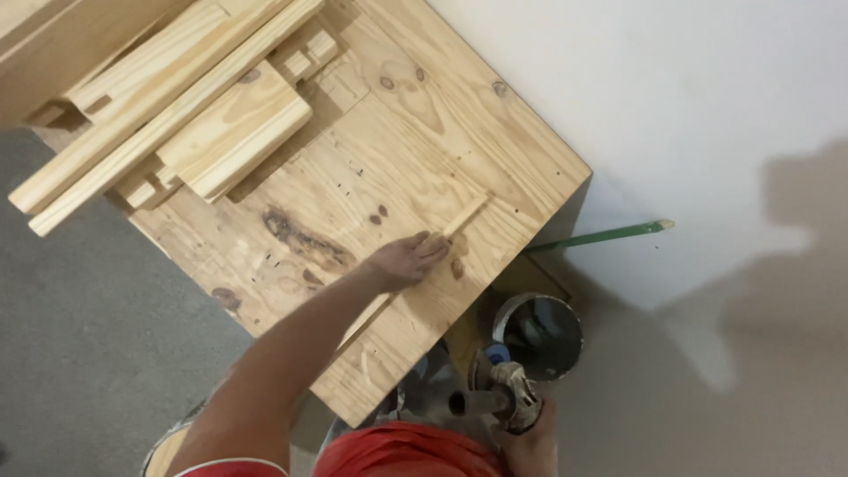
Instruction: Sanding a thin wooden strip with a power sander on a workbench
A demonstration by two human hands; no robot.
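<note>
Angle grinder [499, 399] sits lowest in the view, just in front of the person's red shirt [402, 452], gripped by the right hand [530, 442], whose fingers are closed around its body; its disc end points away from the person, toward a round metal bucket [541, 334] on the floor just beyond it. The left hand [408, 259] reaches out over the plywood worktop [389, 159] and presses down on a thin wooden strip [415, 269], fingers fairly straight and close together, palm down, not wrapped around anything. The strip lies flat on the top, its long axis running diagonally from the near edge of the top, under the forearm, up and to the right, with its far end showing just past the fingertips. Beyond the worktop's right corner a green rod [605, 234] leans against the pale wall [707, 106]. Farther off, at the top's far left, a stack of pine boards and battens [190, 106] lies piled, their lengths on the same diagonal.
</note>
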